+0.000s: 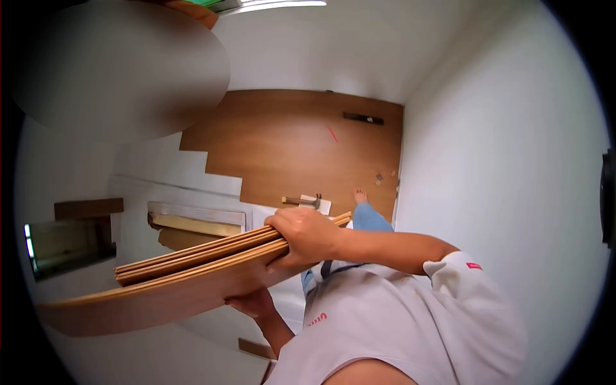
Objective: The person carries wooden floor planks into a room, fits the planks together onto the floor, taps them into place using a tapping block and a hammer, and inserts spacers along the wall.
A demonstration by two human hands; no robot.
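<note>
A stack of several wood-look flooring planks (199, 285) slants across my front, its far end toward the lower left. My right hand (308, 234) is closed over the upper edges of the stack, fingers on top and thumb against the near plank's face. Lower down, my left hand (253, 303) grips the bottom edge of the near plank, with part of its fingers hidden behind it. The nearest plank stands slightly apart from the others at its left end.
Laid brown flooring (289, 138) ends in a stepped edge. A hammer (305, 200) lies beside my bare foot (360, 195); a dark bar (364, 119) lies near the far wall. An opened long package (199, 219) lies left. A white wall (500, 147) stands right. Blur hides the upper left.
</note>
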